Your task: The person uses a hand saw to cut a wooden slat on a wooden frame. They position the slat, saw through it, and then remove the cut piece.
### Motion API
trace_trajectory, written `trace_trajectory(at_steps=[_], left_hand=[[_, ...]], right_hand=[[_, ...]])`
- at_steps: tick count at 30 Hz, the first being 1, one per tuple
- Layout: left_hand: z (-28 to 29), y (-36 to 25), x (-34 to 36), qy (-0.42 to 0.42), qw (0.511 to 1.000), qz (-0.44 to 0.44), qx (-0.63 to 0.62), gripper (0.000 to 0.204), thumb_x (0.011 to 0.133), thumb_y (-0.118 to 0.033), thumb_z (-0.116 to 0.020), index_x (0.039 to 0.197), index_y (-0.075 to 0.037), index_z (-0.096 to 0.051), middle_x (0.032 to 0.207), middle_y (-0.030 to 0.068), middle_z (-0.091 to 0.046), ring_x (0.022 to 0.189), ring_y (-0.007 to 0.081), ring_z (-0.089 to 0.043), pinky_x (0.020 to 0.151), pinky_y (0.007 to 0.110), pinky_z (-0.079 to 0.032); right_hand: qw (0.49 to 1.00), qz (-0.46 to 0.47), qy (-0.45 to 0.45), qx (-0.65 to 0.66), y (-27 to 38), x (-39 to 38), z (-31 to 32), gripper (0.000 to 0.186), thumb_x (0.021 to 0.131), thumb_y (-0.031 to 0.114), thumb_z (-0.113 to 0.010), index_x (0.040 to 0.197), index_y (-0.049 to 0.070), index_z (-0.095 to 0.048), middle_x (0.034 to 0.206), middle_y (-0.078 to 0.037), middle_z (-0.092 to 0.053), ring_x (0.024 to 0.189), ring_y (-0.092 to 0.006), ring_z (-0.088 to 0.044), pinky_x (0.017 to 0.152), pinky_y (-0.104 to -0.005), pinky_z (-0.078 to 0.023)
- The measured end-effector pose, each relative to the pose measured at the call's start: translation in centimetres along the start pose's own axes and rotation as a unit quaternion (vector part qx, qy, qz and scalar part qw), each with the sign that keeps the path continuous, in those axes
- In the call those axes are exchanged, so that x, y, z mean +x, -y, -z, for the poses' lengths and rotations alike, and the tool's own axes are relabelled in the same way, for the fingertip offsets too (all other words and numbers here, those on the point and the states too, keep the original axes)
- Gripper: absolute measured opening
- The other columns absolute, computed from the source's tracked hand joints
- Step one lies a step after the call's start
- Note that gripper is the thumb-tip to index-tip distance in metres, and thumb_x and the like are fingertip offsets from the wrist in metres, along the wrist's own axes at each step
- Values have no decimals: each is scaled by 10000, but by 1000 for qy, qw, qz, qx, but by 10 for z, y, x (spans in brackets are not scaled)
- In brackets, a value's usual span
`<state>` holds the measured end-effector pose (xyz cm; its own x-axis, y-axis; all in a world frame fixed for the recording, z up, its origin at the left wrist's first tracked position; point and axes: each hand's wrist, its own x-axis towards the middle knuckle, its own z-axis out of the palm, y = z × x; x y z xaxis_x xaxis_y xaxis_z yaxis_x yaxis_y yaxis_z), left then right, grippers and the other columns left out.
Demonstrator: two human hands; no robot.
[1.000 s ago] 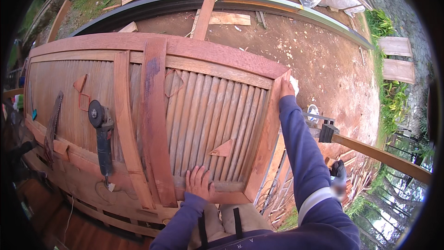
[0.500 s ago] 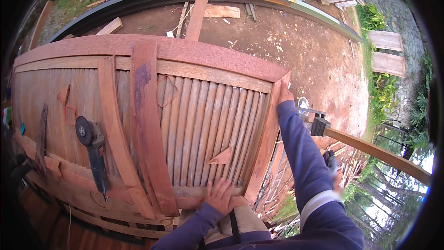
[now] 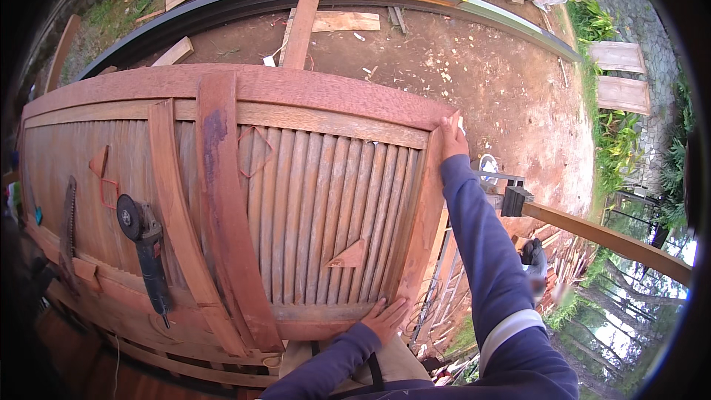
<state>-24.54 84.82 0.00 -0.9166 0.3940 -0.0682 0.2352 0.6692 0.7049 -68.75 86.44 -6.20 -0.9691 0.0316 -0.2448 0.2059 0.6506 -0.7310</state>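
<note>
A large reddish wooden panel [image 3: 341, 109] with a slatted middle lies in front of me. My right hand [image 3: 453, 138] is at its far right corner, fingers closed over the frame's outer edge; a small pale bit shows beside the fingertips. My left hand [image 3: 385, 318] rests flat on the near right corner, fingers stretched out, holding nothing. A small triangular wood piece [image 3: 347, 255] sits on the slats close to my left hand. Two loose boards, a dark-stained one [image 3: 220, 170] and a narrower one [image 3: 176, 178], lie across the panel.
An angle grinder [image 3: 150, 259], a saw blade [image 3: 69, 215] and another wood triangle [image 3: 98, 162] lie on the panel's left part. Beyond it a long metal beam [image 3: 518, 24] crosses the dirt ground. A clamp [image 3: 513, 201] on a wooden bar stands to the right; a person [image 3: 535, 259] is below it.
My left hand has slid right along the near rail to the corner. My right hand has shifted slightly farther up toward the far corner. The view has moved a little.
</note>
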Motion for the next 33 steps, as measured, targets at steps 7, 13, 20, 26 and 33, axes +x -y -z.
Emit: trace_trajectory(at_steps=[7, 13, 20, 26, 33], left_hand=[[-1, -4, 6, -61, 998, 19, -7, 516, 846, -283, -559, 1305, -48, -572, 1455, 76, -467, 1395, 205, -355, 1087, 494, -347], [16, -8, 12, -13, 1000, 11, 13, 539, 798, -261, -586, 1294, -51, -577, 1455, 71, -467, 1384, 206, -369, 1077, 492, -356], [1, -12, 10, 44, 998, 35, 26, 660, 819, -356, -594, 1416, -107, -461, 1542, 37, -348, 1452, 193, -249, 1150, 523, -213], [1, -15, 13, 12, 998, 49, 39, 643, 809, -342, -587, 1400, -112, -480, 1535, 25, -359, 1446, 177, -261, 1148, 530, -212], [10, -17, 17, 19, 998, 51, 25, 596, 813, -306, -551, 1383, -135, -512, 1476, 7, -452, 1409, 157, -344, 1131, 513, -262]], right_hand=[[995, -62, 17, 73, 30, -4, -3, 659, 965, 479, -512, 1283, -97, -545, 1276, -187, -598, 1202, -249, -530, 1036, -312, -359], [986, -87, -32, 138, 8, 5, -5, 632, 974, 468, -462, 1235, -95, -582, 1231, -228, -617, 1172, -283, -562, 1005, -333, -393], [983, -172, 52, -34, 7, 20, -4, 896, 905, 725, -339, 1235, -67, -598, 1252, -284, -588, 1227, -397, -522, 1045, -408, -368], [983, -144, 76, -85, 15, 16, -2, 922, 923, 720, -236, 1175, -75, -630, 1184, -322, -601, 1205, -436, -528, 1027, -435, -380], [990, -127, 65, -9, 5, 17, -4, 904, 943, 688, -231, 1179, -100, -607, 1183, -336, -593, 1199, -452, -525, 1021, -428, -385]])
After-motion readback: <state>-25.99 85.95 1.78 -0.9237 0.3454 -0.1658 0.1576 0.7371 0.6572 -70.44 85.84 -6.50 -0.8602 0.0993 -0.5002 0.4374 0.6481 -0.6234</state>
